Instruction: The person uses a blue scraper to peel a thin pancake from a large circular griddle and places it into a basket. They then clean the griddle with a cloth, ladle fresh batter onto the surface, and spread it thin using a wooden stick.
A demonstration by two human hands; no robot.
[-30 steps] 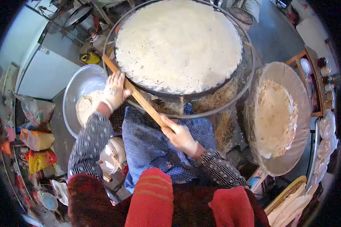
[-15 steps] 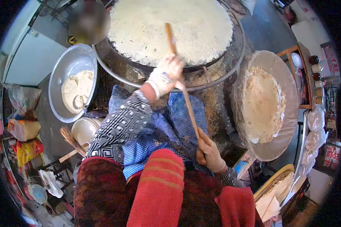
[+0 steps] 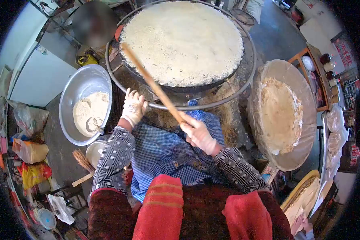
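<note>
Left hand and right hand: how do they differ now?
The left hand is open beside the metal ring; the right hand grips the near end of the wooden stick. The left hand lies nearer the dough basin; the right hand, nearer the plastic-lined basin. Both have patterned sleeves.

the light is cool, fairly bright and diffuse, its source hard to tell. the pale batter (image 3: 182, 44) shows brightest, with its surface detail softened, while the metal bowl (image 3: 68, 114) and plastic bags (image 3: 335, 123) carry soft sheen. the dark red sleeves (image 3: 110, 216) look dim and grainy. the stick (image 3: 152, 84) is fairly clear, but a round patch at upper left is heavily blurred. wide-lens distortion bends the outer shelves (image 3: 325, 80), and the corners fall to speckled black.
</note>
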